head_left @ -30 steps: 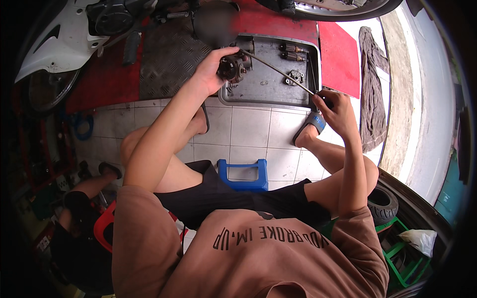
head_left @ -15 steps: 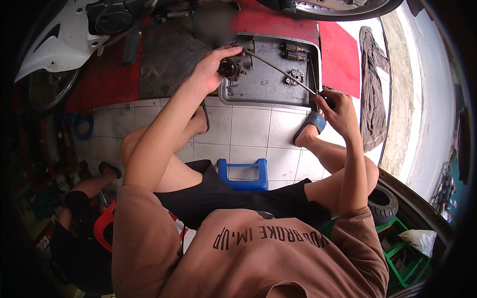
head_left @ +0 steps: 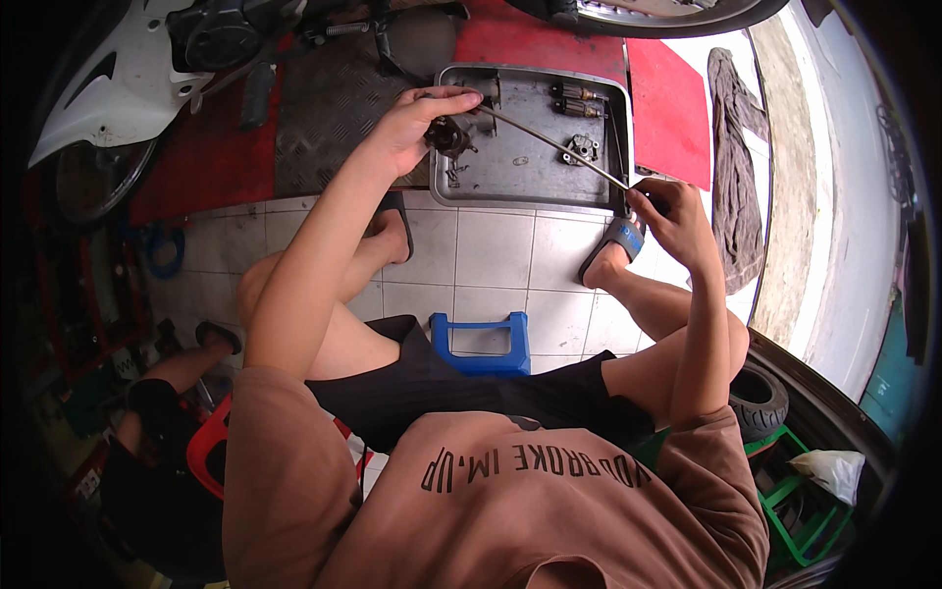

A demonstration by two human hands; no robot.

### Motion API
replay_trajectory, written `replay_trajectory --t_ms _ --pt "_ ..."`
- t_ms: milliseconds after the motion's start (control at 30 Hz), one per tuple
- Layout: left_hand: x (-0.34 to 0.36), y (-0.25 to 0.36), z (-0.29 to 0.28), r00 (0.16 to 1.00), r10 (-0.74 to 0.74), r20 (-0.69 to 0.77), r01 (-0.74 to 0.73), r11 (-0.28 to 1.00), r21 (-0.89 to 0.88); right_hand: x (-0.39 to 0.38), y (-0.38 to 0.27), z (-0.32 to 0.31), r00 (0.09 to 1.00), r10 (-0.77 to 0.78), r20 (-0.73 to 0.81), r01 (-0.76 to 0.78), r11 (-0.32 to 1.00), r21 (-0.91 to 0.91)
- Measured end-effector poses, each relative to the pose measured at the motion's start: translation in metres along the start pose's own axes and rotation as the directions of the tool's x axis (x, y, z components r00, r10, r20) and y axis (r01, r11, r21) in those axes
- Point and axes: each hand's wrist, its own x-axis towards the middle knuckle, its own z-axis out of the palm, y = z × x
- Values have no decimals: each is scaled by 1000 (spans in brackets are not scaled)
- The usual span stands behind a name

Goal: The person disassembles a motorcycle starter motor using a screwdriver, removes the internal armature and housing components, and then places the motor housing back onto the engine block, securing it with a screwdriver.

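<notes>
My left hand [head_left: 417, 128] grips a small dark metal engine part [head_left: 449, 135] over the left side of a grey metal tray [head_left: 525, 182]. My right hand [head_left: 672, 211] holds the handle end of a long thin screwdriver [head_left: 554, 147], whose shaft runs up and left across the tray to the part. Small metal pieces [head_left: 581, 147] lie loose in the tray. I sit on a low blue stool [head_left: 481, 344] with my knees apart and sandalled feet on white tiles.
A motorbike with white bodywork [head_left: 108, 98] stands on a red mat and checker plate at the upper left. A dark rag [head_left: 731, 157] lies right of the tray. A tyre [head_left: 760, 398] and green crate [head_left: 800, 501] sit lower right. Another person's legs [head_left: 167, 378] are at left.
Both hands stay on the part and the screwdriver. The part has shifted slightly in my left hand over the tray.
</notes>
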Motion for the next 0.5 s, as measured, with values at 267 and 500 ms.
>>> replay_trajectory --t_ms 267,500 --pt "0 1 -1 999 20 49 -13 991 -132 -2 -7 -5 998 2 -57 1 999 52" --pt "1 -2 0 998 16 65 -7 991 -131 -1 -3 -2 999 14 -39 -12 999 52"
